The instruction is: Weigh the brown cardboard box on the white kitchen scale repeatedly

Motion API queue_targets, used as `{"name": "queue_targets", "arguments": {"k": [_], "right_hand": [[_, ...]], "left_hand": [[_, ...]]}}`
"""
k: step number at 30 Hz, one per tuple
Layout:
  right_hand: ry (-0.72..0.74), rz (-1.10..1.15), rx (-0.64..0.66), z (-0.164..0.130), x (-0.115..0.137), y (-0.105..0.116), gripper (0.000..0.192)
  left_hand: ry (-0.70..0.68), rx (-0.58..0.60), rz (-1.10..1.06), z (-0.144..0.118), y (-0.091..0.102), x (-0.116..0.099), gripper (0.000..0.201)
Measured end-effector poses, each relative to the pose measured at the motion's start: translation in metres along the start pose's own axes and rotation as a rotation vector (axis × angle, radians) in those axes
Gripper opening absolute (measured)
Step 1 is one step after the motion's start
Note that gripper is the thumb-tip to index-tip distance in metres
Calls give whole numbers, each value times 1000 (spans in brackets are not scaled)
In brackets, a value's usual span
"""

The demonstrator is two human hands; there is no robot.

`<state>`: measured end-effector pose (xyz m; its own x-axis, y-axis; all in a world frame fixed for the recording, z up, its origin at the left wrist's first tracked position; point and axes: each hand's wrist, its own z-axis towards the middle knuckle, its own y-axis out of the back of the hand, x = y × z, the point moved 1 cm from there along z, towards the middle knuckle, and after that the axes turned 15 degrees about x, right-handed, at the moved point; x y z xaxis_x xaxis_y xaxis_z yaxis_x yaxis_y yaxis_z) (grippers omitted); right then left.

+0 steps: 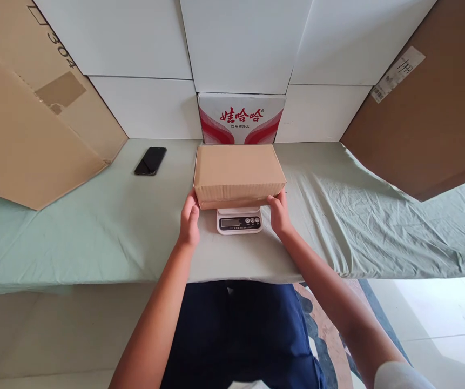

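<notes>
Over a pale-green cloth-covered tabletop (94, 227), left fingers (194, 213) and right fingers (274, 202) clasp a brown rectangular cardboard box (238, 168), likely stiff-walled, best held at both ends.

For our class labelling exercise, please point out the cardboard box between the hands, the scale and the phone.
Cardboard box (238, 170): head view, on its top face.
Scale (240, 222): head view, on its dark front panel.
Phone (150, 161): head view, middle of its dark upper face.

rear of white scale (239, 229) out of sight under cardboard box (236, 167)
</notes>
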<state>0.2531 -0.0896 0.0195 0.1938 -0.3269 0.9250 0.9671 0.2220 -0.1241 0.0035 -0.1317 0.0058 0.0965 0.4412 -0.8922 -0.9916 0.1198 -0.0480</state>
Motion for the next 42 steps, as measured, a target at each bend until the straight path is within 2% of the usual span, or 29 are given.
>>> {"name": "queue_targets", "arguments": {"k": [3, 7, 10, 13, 16, 20, 33, 42], "right_hand": [[46, -51, -9, 18, 7, 4, 45], [118, -82, -37, 67, 10, 12, 46], [118, -70, -68, 106, -6, 17, 47], [106, -82, -82, 128, -28, 18, 50], [55, -80, -78, 131, -43, 18, 53], [21, -59, -61, 128, -48, 19, 53], [-82, -24, -77, 131, -57, 25, 49], [-68, -9, -84, 131, -56, 23, 49]], "left_hand": [[3, 20, 9, 19, 2, -6, 66], [-59, 48, 35, 71, 11, 0, 67], [-66, 14, 41, 111, 17, 22, 73], [-17, -34, 11, 131, 22, 51, 70], [35, -50, -45, 133, 27, 73, 67], [85, -67, -120, 129, 31, 86, 63], [119, -62, -161, 135, 30, 88, 71], [116, -52, -143, 134, 30, 91, 69]]}}
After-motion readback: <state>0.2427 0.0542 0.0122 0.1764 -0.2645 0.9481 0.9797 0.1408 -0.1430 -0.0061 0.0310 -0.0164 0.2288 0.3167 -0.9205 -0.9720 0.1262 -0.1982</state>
